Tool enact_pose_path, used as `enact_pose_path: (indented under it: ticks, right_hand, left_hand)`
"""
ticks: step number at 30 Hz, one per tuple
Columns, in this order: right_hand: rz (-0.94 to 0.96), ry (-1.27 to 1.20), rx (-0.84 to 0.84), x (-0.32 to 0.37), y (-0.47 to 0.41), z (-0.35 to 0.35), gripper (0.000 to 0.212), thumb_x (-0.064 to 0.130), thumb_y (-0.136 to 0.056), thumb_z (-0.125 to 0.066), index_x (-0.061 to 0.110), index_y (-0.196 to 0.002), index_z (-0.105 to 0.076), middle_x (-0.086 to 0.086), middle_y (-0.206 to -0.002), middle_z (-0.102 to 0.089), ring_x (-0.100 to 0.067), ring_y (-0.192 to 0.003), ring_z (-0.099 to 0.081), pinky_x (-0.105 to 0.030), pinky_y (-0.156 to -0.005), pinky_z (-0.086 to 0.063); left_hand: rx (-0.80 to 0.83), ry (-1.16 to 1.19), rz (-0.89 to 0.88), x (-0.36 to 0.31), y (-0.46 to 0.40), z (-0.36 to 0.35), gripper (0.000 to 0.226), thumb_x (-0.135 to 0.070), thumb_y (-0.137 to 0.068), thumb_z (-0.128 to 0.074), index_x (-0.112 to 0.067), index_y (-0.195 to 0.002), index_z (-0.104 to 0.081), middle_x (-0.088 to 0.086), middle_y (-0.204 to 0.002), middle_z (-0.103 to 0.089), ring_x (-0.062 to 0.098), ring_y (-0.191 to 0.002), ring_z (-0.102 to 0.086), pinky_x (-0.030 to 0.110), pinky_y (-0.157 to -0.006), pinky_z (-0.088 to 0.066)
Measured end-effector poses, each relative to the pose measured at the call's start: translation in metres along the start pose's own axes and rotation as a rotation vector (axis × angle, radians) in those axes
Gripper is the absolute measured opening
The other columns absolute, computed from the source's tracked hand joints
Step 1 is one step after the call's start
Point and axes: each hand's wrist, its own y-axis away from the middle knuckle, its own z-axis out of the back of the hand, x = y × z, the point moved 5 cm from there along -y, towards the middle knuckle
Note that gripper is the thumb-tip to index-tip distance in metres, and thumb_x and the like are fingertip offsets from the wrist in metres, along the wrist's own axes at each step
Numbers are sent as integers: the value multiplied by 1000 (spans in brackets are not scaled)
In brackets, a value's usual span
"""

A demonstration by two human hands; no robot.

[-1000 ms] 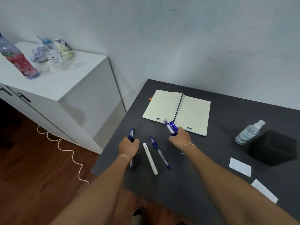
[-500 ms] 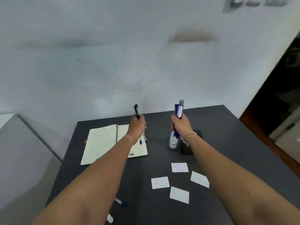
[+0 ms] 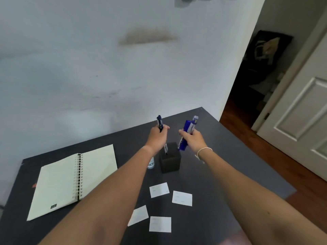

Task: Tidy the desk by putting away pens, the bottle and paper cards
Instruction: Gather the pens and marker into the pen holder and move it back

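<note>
My left hand (image 3: 157, 137) grips a dark blue pen (image 3: 160, 123) upright, its tip pointing into the top of the black pen holder (image 3: 170, 161). My right hand (image 3: 193, 139) holds blue markers (image 3: 188, 132) tilted just right of and above the holder. A small clear bottle (image 3: 151, 163) stands left of the holder, mostly hidden by my left forearm. Several white paper cards (image 3: 159, 190) lie on the dark desk (image 3: 221, 165) in front of the holder.
An open spiral notebook (image 3: 70, 179) lies on the left of the desk. The desk's right edge drops to a wooden floor (image 3: 265, 152). A white door (image 3: 304, 124) and a dark doorway stand to the right. A wall runs behind the desk.
Both hands lifted pens from the desk's left side and carried them right to the black holder. The left pen's tip now points down into the holder.
</note>
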Motion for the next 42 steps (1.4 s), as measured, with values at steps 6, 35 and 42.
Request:
enact_pose_path:
  ticks: [6,35,42]
  right_hand:
    - [-54,-41,36,-22,-10,-7,11,19,-85,-63,15,-94,-60,-4,-96,-63,-19,-92,-58,-31,-84,-43]
    - [99,151,-28,-57,-26,-22,8,21,-80,-68,18,-88,-67,-6,-100,-61,-7,-77,-57,-18,-69,-50]
    - [144,124,-86,-29,-17,-14,7,24,-80,-68,19,-84,-64,-10,-99,-61,-19,-80,-60,-29,-69,-55]
  left_hand:
    - [-45,-103,6,23,-7,-6,25,-23,-96,-42,-10,-100,-63,-1,-78,-56,7,-68,-50,21,-63,-38]
    - [-128,-407,53,49,-3,-17,29,-23,-90,-53,-14,-116,-63,9,-118,-63,27,-111,-56,38,-96,-46]
    - [-129,-356,-17,27,3,-1,35,-19,-91,-52,-12,-126,-56,10,-128,-57,23,-117,-53,32,-102,-40]
